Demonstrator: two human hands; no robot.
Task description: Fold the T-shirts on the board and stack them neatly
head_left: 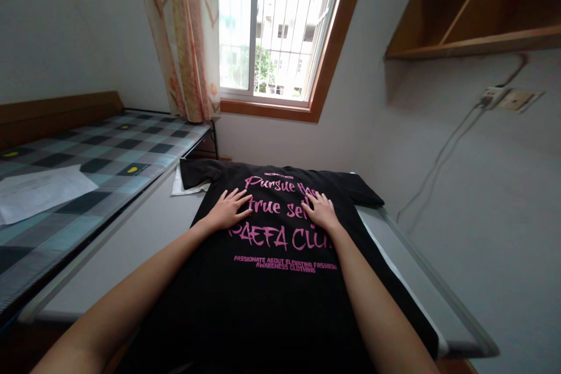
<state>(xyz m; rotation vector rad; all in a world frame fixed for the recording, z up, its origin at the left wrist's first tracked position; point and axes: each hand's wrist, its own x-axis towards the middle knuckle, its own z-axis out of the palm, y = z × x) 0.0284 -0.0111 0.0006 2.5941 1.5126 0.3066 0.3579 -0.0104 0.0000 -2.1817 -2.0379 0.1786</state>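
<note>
A black T-shirt (280, 304) with pink lettering lies spread over a white board or tabletop (118, 251), its sleeves out to both sides and its lower part toward me. My left hand (228, 209) rests flat on the left side of the print, fingers spread. On the right side of the print lies my right hand (321, 210), also flat with fingers apart. Both palms press on the cloth and neither grips it. A piece of white cloth or paper (186, 184) sticks out from under the left sleeve.
To the left stands a bed with a checked mattress (144, 140), a white paper sheet (48, 190) on it. Behind are a curtain (186, 35) and a barred window (280, 29). At right, a wooden shelf (473, 41) hangs above a wall socket (511, 98) with a dangling cable.
</note>
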